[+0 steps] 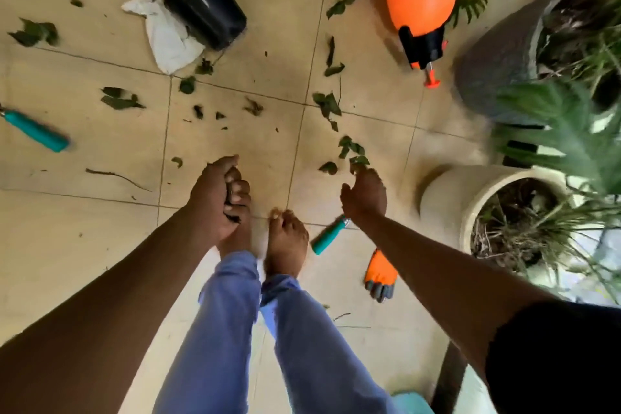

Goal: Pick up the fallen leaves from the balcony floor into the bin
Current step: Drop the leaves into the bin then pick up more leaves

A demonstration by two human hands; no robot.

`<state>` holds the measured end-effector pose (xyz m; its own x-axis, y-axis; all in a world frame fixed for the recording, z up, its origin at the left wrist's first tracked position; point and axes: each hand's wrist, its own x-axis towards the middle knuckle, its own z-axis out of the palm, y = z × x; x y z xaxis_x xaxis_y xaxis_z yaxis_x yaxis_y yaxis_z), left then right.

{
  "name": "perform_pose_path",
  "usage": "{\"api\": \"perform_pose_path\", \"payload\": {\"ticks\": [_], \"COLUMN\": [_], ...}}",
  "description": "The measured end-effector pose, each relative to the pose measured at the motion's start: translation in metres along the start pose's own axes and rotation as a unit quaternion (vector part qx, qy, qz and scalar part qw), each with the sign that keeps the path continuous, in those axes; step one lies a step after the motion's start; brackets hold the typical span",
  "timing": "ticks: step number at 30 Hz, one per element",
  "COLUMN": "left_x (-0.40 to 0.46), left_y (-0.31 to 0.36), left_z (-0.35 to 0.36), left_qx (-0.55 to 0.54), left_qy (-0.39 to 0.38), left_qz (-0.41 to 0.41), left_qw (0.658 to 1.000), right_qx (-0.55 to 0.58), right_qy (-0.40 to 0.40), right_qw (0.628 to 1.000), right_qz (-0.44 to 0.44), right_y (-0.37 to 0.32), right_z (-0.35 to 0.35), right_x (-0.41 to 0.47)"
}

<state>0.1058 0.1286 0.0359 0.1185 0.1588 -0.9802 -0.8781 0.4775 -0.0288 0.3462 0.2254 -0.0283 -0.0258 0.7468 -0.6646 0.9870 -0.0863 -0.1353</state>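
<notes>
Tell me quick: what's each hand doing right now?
Left hand: fist closed around a bunch of dark green fallen leaves.
Right hand: reaching at a green leaf sprig on the floor; grip cannot be told.
</notes>
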Motion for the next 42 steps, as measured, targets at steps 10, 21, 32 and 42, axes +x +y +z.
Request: {"api": "perform_pose_path", "payload": {"ticks": [10,21,32,42], "left_x": [0.096,0.087,0.075,0.058], "left_y": [-0.015,-0.021,-0.022,-0.032], "left_z": [-0.007,0.005,0.032,0.043], "left_qx": [0.093,0.107,0.101,0.172], "left_qy": [-0.015,-0.002,-0.01,-0.158], "left_qz": [-0.049,-0.044,0.012,0.04], "left_qw": [0.994,0.993,0.995,0.971], "right_qx": [-0.011,0.289,0.354,0.202], "right_qy": [0.089,0.099,-0.268,-0.184], "right_qw": [0.995,0.946,0.88,0.955], "right_qz": [-0.045,0.111,-0.17,-0.115], "right_y": [0.051,0.054,-0.031,-0.093], "right_z": [0.057,0.031,-0.059,-0.061], "right_x": [0.101,0.07,-0.044,-0.043]}}
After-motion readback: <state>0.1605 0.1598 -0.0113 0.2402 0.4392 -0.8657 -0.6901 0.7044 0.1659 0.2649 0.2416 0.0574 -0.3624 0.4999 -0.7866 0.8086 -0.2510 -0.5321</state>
